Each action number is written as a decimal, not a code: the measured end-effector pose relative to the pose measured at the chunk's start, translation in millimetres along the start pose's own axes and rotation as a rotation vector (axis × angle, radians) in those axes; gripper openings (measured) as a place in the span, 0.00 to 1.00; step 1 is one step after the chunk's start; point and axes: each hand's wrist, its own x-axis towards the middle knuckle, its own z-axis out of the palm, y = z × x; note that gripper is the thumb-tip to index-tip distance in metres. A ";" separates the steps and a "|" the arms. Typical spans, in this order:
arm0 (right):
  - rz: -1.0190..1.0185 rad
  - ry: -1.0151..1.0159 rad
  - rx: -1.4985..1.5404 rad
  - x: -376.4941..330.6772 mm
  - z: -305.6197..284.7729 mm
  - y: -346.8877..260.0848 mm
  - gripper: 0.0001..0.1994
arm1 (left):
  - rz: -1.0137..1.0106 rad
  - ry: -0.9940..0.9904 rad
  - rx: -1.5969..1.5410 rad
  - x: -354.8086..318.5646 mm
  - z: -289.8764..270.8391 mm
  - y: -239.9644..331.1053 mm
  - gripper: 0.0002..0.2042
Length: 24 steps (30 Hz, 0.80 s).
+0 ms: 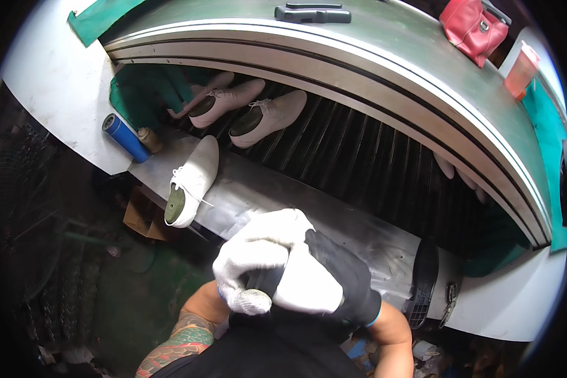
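Observation:
My left hand (255,249), in a white knit glove, is closed with its fingers curled against a smooth white shoe (309,285). On the other side of that shoe is my right hand (345,268), in a black glove and wrapped round it. The gloves cover much of the shoe, so its opening is hidden. To the left, another white lace-up shoe (198,173) with a green insole rests on the metal ledge (264,179), one lace trailing. Beyond it, white shoes (271,120) sit on dark rollers inside the machine's opening.
A blue cylinder (125,137) and a tan spool (149,140) stand at the ledge's left end. A black sole (424,283) lies at its right. The curved housing (359,47) overhangs the rollers, carrying a black tool (312,14), red bag (472,31) and reddish container (521,70).

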 end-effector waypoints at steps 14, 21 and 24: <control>-0.123 -0.145 -0.177 20.8 -0.6 26.7 0.26 | -0.052 0.101 0.024 -30.5 -10.2 -36.9 0.26; 1.028 0.484 1.336 -75.6 98.7 47.6 0.49 | -0.433 0.403 -0.185 -92.3 11.6 -9.6 0.40; 1.041 0.377 1.673 -95.6 116.2 28.8 0.43 | -0.914 0.594 -0.367 -124.8 20.2 -6.2 0.32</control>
